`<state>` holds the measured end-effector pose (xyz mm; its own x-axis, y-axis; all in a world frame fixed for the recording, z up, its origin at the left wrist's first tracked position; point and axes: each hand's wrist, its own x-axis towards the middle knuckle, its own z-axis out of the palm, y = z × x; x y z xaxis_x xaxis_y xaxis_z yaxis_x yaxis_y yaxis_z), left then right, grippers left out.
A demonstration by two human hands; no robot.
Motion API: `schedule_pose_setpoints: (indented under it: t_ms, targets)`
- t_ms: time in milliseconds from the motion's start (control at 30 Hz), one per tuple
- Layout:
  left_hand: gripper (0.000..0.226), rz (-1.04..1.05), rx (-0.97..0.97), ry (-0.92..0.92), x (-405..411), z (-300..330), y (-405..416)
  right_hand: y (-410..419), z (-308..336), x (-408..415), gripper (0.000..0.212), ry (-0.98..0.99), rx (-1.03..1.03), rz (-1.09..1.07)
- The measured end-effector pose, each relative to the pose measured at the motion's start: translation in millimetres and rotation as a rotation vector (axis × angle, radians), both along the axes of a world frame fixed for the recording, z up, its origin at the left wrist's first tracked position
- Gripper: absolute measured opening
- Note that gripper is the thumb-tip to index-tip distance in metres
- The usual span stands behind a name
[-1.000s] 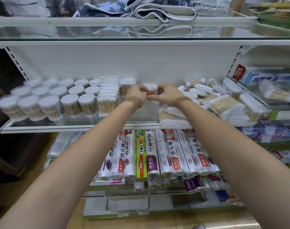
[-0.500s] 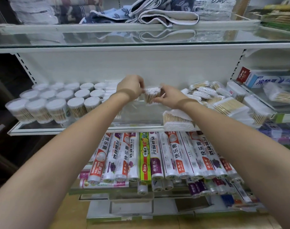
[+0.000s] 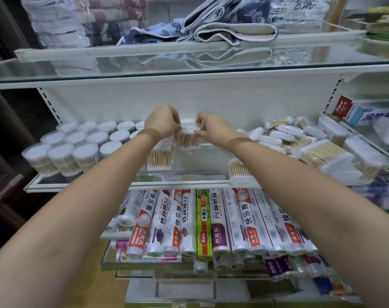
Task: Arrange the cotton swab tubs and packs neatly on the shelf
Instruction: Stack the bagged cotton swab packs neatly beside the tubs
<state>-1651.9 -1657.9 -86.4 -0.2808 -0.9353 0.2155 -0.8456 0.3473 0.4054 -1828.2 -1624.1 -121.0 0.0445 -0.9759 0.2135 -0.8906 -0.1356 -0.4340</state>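
Pack lifted since before; left hand, right hand pinch crinkly clear wrap.

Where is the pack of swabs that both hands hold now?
In the head view the pack is at centre, above the glass shelf, pinched between the left hand and right hand, right of the round tubs.

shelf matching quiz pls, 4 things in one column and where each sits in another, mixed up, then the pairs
Things
1. round tubs
2. cotton swab pack
3. plastic wrap rolls
4. folded towels

Places
A. shelf above the swabs
B. left end of the swab shelf
C. shelf below the swabs
D. held between the left hand and right hand

Pairs: 1-B, 2-D, 3-C, 4-A
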Motion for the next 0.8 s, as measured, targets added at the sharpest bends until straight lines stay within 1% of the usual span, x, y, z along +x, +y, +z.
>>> schedule_pose_setpoints:
  t_ms: [67,233,367,500,733,800]
  targets:
    - [0.012,0.001,-0.015,-0.039,1,-1,-3,-9,-5,5,0.03,-0.04,0.0,-0.028]
    - [0.006,-0.003,-0.097,-0.156,-4,-5,-10,-26,-15,14,0.03,-0.041,0.002,-0.085]
    - [0.014,-0.043,-0.133,-0.203,-7,-10,-17,-29,-14,15,0.028,-0.065,-0.001,-0.115]
    - [0.015,-0.053,-0.141,-0.225,-9,-13,-22,-28,-11,12,0.028,-0.086,0.01,-0.135]
    - [0.021,-0.029,-0.209,-0.312,-17,-15,-17,-17,-8,9,0.023,-0.087,0.033,-0.089]
    - [0.022,-0.022,-0.192,-0.337,-17,-13,-14,-10,-5,5,0.029,-0.09,0.07,-0.063]
